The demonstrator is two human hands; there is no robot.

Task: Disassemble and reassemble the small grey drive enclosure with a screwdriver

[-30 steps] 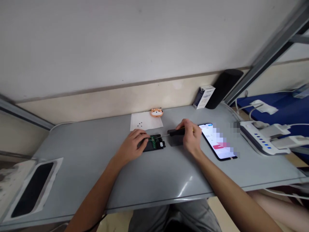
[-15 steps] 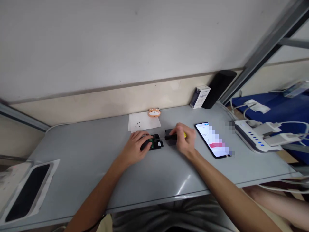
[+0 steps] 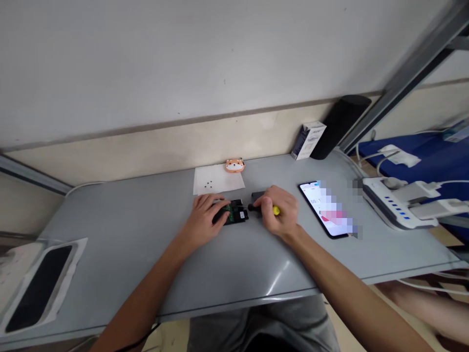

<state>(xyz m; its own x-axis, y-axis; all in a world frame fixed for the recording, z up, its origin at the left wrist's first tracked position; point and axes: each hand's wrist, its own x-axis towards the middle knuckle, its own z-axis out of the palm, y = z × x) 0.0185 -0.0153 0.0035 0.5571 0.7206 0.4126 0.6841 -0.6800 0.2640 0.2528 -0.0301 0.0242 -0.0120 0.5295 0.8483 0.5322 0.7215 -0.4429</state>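
Observation:
My left hand is closed on the left end of a small black device with a green circuit board, which lies flat on the grey desk. Its fingers cover part of the board. In my right hand is a screwdriver with a black and yellow handle. The thin shaft points left, over the device, and where exactly its tip rests is too small to tell. Behind the screwdriver, partly hidden by my right hand, lies a dark flat piece. Several tiny dark screws rest on white paper behind my left hand.
An orange animal-faced case sits at the paper's back edge. To the right are a lit phone, a small carton, a black cylinder and a power strip with plugs. A dark slab lies far left.
The screwdriver handle has come nearer the device, its shaft now reaching farther over the board. My left hand stays on the device. The whole view has shifted slightly.

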